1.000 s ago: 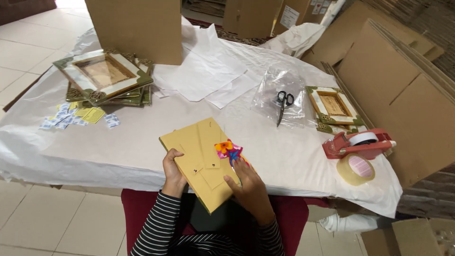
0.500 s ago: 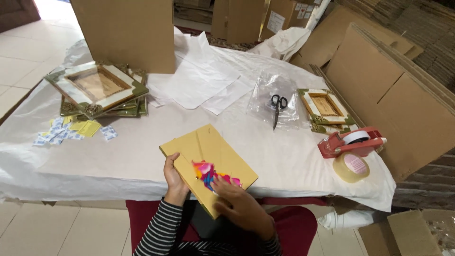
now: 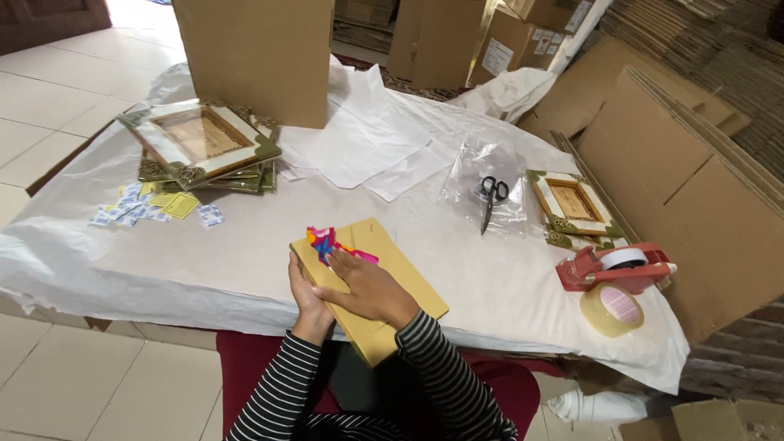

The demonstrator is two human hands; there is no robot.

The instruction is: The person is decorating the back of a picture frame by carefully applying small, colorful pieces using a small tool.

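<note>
Fingers, right hand [image 3: 365, 286]: spread flat, palm down on the yellow-brown board [image 3: 369, 290]; nothing gripped, board pressed to the table so it is kept from sliding.
Fingers, left hand [image 3: 304, 290]: curled round the board's left edge, thumb side up; edge clamped, prob. to steady the board against the right hand's push.
Board: flat at the table's near edge, turned at an angle, near corner overhanging toward the lap.
Coloured bit [image 3: 325, 241]: pink/blue/orange multicoloured cloth or pad, at the board's far-left corner, just beyond the right fingertips; whether touched, can't tell.
Table cover [image 3: 204, 269]: white sheet spread over the whole top, work surface protected.
Frame stack [image 3: 204, 147]: ornate green-gold picture frames piled far left, well apart from hands.
Small labels [image 3: 155, 208]: scattered by that stack.
Scissors [image 3: 490, 200]: laid on a clear plastic bag, centre-right, within reach.
Small frames [image 3: 572, 208]: stacked right of scissors.
Tape dispenser [image 3: 616, 265]: red, at right edge; loose tape roll [image 3: 612, 310] just beside it.
Cardboard [image 3: 694, 188]: flat sheets leaned at right.
</note>
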